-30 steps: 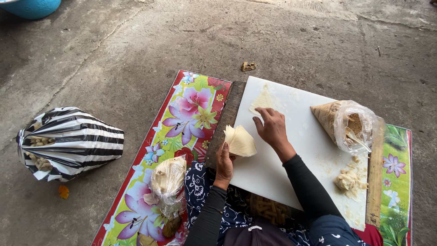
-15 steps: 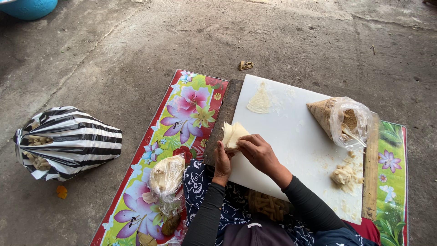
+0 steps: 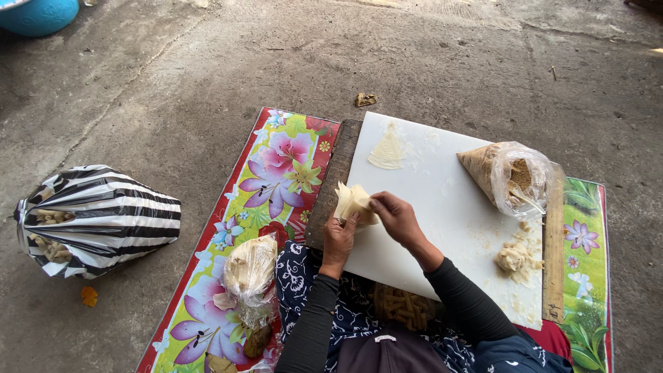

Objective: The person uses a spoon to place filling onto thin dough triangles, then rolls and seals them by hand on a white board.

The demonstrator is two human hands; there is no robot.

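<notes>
My left hand (image 3: 340,235) and my right hand (image 3: 395,216) meet at the near left edge of a white board (image 3: 442,207). Together they hold a pale yellow sheet of dough (image 3: 352,200), folded and pinched between the fingers of both hands. A second thin, flattened piece of dough (image 3: 387,152) lies on the far left part of the board. On the right side of the board rests a clear plastic bag of brown filling (image 3: 511,176), and below it a lump of pale dough (image 3: 516,257).
The board lies on wooden slats over a flowered mat (image 3: 269,193) on a concrete floor. A clear bag of pale pieces (image 3: 250,273) sits on the mat by my left knee. A black-and-white striped bag (image 3: 97,217) stands left. A blue basin (image 3: 38,12) is far left.
My right hand came back from the flattened dough at the board's far left and joined my left hand on the pale sheet, which is now folded between them.
</notes>
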